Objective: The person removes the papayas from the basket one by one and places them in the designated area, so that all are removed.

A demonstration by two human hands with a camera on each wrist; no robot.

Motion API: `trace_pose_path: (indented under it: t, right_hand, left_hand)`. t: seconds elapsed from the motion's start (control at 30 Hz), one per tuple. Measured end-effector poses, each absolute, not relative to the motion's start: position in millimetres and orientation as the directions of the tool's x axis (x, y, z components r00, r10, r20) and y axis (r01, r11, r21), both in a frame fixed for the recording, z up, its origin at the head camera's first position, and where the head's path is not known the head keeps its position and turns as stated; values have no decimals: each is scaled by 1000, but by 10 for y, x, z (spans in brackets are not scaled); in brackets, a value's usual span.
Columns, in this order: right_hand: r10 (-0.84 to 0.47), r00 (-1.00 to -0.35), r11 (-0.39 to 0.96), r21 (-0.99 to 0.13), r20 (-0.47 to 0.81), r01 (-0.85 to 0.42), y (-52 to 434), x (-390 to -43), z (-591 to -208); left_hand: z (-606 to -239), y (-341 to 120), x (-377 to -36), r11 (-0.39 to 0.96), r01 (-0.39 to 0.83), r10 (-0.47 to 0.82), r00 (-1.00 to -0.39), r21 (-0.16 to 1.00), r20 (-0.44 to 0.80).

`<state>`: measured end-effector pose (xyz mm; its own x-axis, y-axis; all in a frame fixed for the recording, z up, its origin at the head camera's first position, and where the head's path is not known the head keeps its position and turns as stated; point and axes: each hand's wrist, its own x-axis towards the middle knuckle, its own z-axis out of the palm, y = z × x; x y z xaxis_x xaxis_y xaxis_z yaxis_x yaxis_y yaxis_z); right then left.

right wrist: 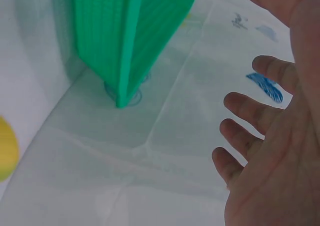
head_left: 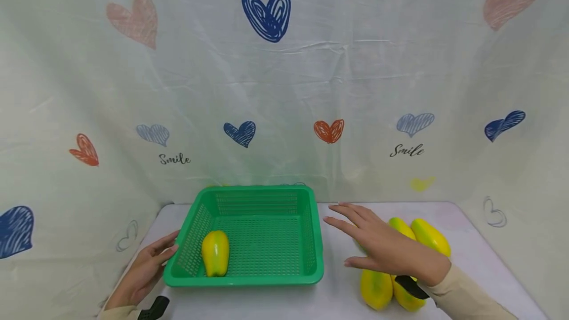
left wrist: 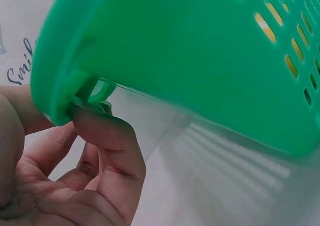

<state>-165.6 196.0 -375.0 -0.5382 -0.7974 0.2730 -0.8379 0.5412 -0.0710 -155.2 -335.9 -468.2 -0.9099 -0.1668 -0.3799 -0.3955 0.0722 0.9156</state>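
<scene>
A green plastic basket (head_left: 266, 280) with slotted walls stands in the middle of the table. One yellow-green papaya (head_left: 215, 253) lies inside it, toward the left. At the basket's left side my left hand (head_left: 144, 270) grips the rim; the left wrist view shows thumb and fingers (left wrist: 112, 146) pinching the rim's edge. My right hand (head_left: 382, 246) hovers between the basket and a group of papayas (head_left: 377, 288), partly covering them. Its fingers are spread, and in the right wrist view the palm (right wrist: 280, 171) holds nothing.
The white table (head_left: 338, 290) ends at the back against a hanging cloth (head_left: 284, 88) printed with hearts and the word Smile. The cloth also runs along the left and right sides. More papayas (head_left: 431, 236) lie behind the right forearm.
</scene>
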Motion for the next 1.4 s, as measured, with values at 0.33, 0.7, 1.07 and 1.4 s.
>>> trace_pose_path:
  t: [0.33,0.7,1.07,1.4]
  right_hand:
    - [-837,-513,487,-167,191,-857,1443,-1896,-3754]
    - [-862,-495,471,-186,108,-862,949,-2093,-3800]
    - [-869,-494,488,-186,-14,-853,409,-2192,-3890]
    - [-864,-496,504,-118,-93,-856,21,-2265,-3957]
  left_hand:
    - [-4698,-3337,-1576,41,-402,-183,-903,915,-389]
    - [-4720,-3360,-1573,54,-398,-187,-905,916,-383]
    - [-4733,-3371,-1553,64,-423,-191,-894,904,-405]
    - [-4704,-3339,-1564,63,-408,-187,-901,911,-390]
